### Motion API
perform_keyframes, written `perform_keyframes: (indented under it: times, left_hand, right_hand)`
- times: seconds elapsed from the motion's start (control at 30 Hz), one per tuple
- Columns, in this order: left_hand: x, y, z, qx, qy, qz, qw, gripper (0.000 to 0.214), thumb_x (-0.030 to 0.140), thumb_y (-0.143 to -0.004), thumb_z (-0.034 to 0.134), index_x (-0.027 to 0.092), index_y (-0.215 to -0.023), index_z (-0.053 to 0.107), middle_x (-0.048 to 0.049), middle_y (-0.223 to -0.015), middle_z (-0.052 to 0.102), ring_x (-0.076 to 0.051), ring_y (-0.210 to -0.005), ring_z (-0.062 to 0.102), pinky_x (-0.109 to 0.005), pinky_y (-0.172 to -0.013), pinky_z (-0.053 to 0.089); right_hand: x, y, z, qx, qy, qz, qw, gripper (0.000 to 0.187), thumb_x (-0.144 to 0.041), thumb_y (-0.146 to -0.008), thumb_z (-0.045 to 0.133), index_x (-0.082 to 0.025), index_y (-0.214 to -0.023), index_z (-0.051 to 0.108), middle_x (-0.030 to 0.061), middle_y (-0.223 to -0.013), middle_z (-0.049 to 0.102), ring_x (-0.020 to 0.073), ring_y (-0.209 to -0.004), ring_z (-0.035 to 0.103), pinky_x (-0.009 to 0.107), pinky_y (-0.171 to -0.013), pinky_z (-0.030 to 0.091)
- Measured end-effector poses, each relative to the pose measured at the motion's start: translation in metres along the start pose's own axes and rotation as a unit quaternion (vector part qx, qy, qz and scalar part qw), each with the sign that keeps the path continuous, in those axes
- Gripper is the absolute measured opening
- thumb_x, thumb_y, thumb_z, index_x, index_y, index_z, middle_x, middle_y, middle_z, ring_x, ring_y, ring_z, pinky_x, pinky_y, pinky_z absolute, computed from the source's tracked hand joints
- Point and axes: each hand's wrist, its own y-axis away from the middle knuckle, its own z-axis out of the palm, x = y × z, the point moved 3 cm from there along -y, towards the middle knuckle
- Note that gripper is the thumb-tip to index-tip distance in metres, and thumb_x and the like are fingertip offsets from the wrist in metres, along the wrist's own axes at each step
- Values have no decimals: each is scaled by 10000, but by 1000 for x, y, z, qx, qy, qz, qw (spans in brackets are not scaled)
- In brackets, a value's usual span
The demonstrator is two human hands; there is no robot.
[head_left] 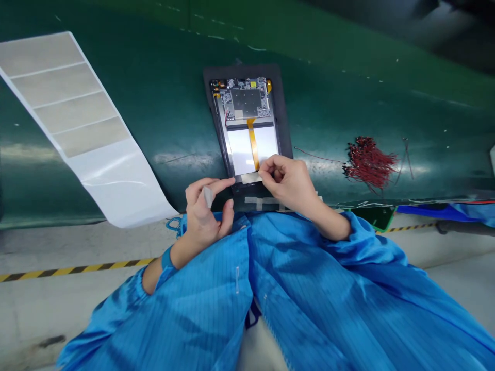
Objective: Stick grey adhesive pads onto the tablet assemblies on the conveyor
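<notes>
An opened tablet (247, 121) lies in a black tray (284, 111) on the green belt, circuit board at the far end, silver battery and an orange flex cable (253, 144) nearer me. My right hand (288, 180) pinches a grey strip of tape (250, 178) at the tablet's near edge. My left hand (204, 208) rests just left of it, index finger stretched toward the strip, with a small grey piece (208, 196) stuck on a curled finger.
A white liner strip with grey rectangular labels (65, 108) runs across the belt at left. A bundle of red wires (367, 161) lies at right. More tape pieces (261, 202) sit on the tray's near edge. Blue sleeves fill the foreground.
</notes>
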Motion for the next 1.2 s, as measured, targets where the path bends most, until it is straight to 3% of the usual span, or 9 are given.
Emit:
perform_keyframes:
  times: [0.17,0.43,0.6,0.9,1.07,1.2]
  left_hand:
    - [-1,6,5,-26,-14,-31,999,485,297,-944,749,310,-1427,711,-118,-1272,712,-350,-1167,641,-550,-1048,523]
    - [-8,6,15,-78,-52,-22,995,519,297,-956,693,262,-1473,682,-147,-1313,681,-354,-1202,617,-561,-1073,492]
    - [-10,7,15,-130,-106,-70,983,457,321,-1004,605,206,-1438,690,-162,-1330,672,-359,-1243,587,-569,-1092,462]
    - [-4,4,14,-110,-117,-35,986,446,292,-1017,596,201,-1448,668,-149,-1276,678,-319,-1165,578,-512,-1044,465]
    - [-7,5,14,-121,-120,-58,984,438,333,-1015,598,206,-1426,679,-144,-1242,691,-330,-1156,580,-540,-1049,446]
    - [-5,3,14,-119,-121,-51,984,442,336,-1011,614,206,-1426,686,-143,-1242,684,-332,-1142,586,-542,-1047,428]
  right_hand:
    - [-1,0,0,2,8,-10,1000,62,-180,-863,621,-201,-808,641,-29,-721,689,98,-595,534,279,-632,393]
    - [-4,1,1,-1,43,-25,999,70,-179,-875,618,-207,-811,617,-35,-690,656,99,-577,512,270,-631,382]
    - [-4,3,3,-1,69,-37,997,80,-164,-884,598,-208,-816,600,-32,-703,650,104,-595,526,259,-641,373]
    - [-2,6,11,8,188,-56,981,88,-159,-917,558,-214,-851,581,22,-808,707,166,-736,636,282,-697,393]
    - [-2,8,15,21,265,-93,960,137,-191,-994,512,-201,-890,601,44,-824,685,181,-714,595,310,-650,347]
    - [3,14,6,61,301,-145,941,183,-217,-1069,502,-195,-965,651,63,-915,671,184,-783,582,321,-656,368]
